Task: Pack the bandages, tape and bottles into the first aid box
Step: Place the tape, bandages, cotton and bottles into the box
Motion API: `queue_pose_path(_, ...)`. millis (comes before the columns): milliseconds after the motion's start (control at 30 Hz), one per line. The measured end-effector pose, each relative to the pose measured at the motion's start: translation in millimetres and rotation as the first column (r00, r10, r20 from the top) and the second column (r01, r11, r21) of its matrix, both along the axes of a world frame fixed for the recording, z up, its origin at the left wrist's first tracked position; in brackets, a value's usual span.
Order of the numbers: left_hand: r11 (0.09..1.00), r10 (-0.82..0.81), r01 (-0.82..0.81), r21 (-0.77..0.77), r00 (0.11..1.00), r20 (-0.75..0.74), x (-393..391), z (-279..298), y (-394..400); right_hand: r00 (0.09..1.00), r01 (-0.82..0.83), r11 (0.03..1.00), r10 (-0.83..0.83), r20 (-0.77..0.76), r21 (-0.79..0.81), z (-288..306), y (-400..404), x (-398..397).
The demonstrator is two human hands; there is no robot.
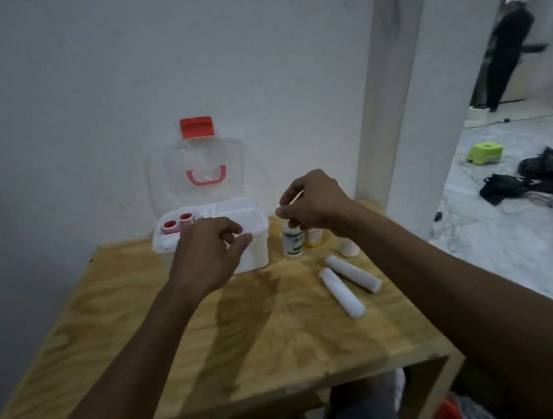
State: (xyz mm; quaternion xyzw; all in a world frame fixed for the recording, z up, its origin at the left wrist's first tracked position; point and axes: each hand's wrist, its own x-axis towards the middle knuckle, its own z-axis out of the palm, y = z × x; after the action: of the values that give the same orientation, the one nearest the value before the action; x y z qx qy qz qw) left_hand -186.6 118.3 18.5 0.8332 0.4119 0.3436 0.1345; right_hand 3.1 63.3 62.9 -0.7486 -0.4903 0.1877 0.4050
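Note:
A white first aid box (255, 249) stands open at the back of the wooden table, its clear lid (202, 169) leaning on the wall. Two red-capped bottles (177, 223) sit in its left compartment. My left hand (207, 250) hovers over the box front, fingers loosely curled, holding nothing. My right hand (312, 202) pinches a thin tan strip (296, 197) above a white bottle (293, 241) and a yellow bottle (314, 237). Two white bandage rolls (347, 283) lie to the right, with a roll of tape (349, 247) behind them.
The wooden table (247, 332) stands against a white wall. A pillar rises at the right. Beyond it on the marble floor lie a green stool (484, 152) and dark bags (538, 178). A person stands far back at the right.

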Motion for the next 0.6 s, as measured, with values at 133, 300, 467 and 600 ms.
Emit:
queue_pose_path(133,0.992,-0.062,0.056,-0.116,0.997,-0.044,42,-22,-26,0.993,0.059,0.998,-0.055,0.104,-0.034,-21,-32,40)
queue_pose_path(300,0.967,-0.101,0.051,-0.250,0.976,-0.193,89,-51,-47,0.975,0.089,0.982,-0.052,0.214,-0.169,-45,-60,68)
queue_pose_path(467,0.923,-0.128,0.005,-0.385,0.947,-0.295,122,-64,-53,0.995,0.065,0.951,-0.036,0.098,-0.303,-61,-67,81)
queue_pose_path(600,0.894,-0.110,-0.059,-0.445,0.933,-0.344,134,-65,-52,0.998,0.059,0.938,-0.057,0.017,-0.342,-73,-64,87)
